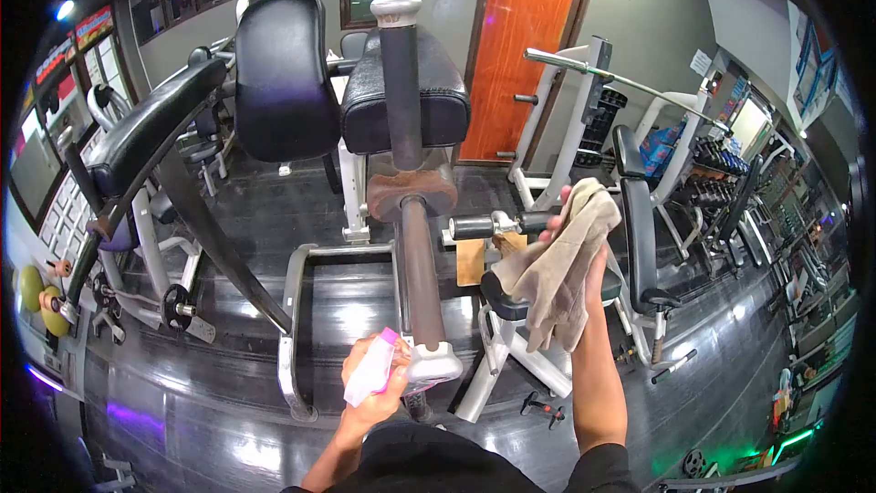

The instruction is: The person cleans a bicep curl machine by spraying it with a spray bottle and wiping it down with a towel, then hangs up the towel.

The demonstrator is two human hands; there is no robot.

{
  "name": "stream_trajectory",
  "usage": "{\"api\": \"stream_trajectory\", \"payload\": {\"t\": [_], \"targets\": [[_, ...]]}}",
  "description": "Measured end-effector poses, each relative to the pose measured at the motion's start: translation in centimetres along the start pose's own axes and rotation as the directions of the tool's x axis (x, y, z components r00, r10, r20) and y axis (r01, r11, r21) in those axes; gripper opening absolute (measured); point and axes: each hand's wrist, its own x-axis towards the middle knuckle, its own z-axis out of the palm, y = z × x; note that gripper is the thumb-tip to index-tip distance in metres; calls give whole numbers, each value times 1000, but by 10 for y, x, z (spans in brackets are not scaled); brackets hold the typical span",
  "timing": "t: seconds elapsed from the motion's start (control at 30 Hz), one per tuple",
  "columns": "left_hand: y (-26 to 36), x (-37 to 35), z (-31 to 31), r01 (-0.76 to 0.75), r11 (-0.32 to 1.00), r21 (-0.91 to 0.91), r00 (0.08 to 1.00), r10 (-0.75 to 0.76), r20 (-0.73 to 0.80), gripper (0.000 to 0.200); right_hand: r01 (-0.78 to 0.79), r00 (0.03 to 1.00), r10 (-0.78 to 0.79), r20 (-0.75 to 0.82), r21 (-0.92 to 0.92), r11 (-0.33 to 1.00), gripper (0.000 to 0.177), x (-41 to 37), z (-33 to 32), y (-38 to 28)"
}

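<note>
The cloth looks soft and matt, the bottle smooth plastic, the floor glossy.

A plain black top is worn, its short right sleeve ending above the bare right forearm; the left forearm and fingers are bare too.

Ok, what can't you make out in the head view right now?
All in the head view:
Palm of the right hand: hidden by the beige cloth.
Palm of the left hand: mostly hidden by the pink-topped bottle.
Upper part of the right sleeve: cut off by the bottom edge.
Wording on the wall notice: too small.
</note>
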Motion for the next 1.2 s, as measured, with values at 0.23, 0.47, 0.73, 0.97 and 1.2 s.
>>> {"api": "stream_trajectory", "payload": {"t": [0.23, 0.47, 0.73, 0.97, 1.2], "targets": [[-27, -11, 11, -103, 995, 1, 993, 103, 55, 36, -18, 995, 11, 102, 68, 998, 59, -1, 4, 28], [-86, -53, 41, 332, 892, -308, 935, -267, 235, 48, 26, 997, -24, -76, 23, 999, 55, 0, 5, 50], [-54, -16, 43, 421, 803, -423, 902, -318, 293, 33, 43, 996, -39, -81, 58, 997, 54, 7, 11, 57], [-26, 9, 69, 255, 962, -94, 967, -253, 28, 25, 447, 893, -305, 332, -565, 694, 61, 44, 36, 61], [-36, 2, 92, 203, 975, -86, 968, -213, -130, 27, 832, 554, -352, 754, -520, 194, 42, 81, 58, 85]]}}
